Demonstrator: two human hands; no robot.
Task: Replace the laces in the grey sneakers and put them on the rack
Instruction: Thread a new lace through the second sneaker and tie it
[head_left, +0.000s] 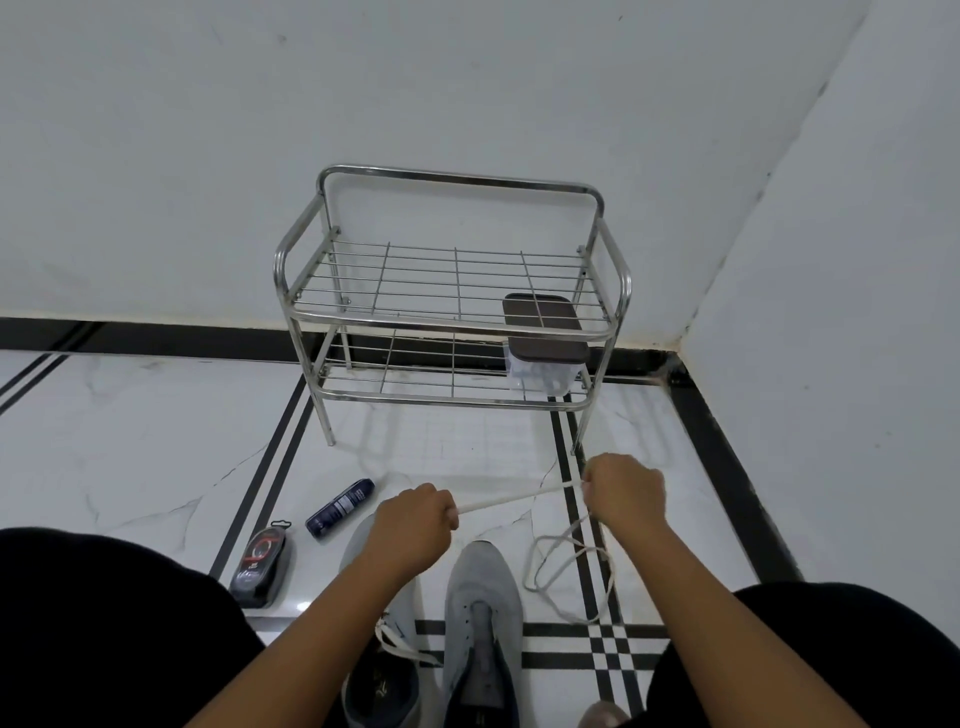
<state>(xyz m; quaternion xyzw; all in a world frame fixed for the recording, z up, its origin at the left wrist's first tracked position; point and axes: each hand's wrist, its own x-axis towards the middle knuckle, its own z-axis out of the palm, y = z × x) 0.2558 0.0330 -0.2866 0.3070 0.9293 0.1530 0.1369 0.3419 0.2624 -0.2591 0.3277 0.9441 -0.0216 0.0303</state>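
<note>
White lace (511, 500) stretches taut between left hand (413, 525) and right hand (626, 496), both pinching it; the unlaced grey sneaker (480, 597) lies on the floor just below, toe toward the rack (452, 291).

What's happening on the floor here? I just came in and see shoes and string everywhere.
A person sits on the tiled floor, stretching a white shoelace taut between the left hand and right hand, each gripping it. Its loose end loops on the tiles. Two grey sneakers lie between the arms: the right sneaker shows bare eyelets, while the left sneaker has a lace at its opening. The metal shoe rack ahead holds no shoes yet.
</note>
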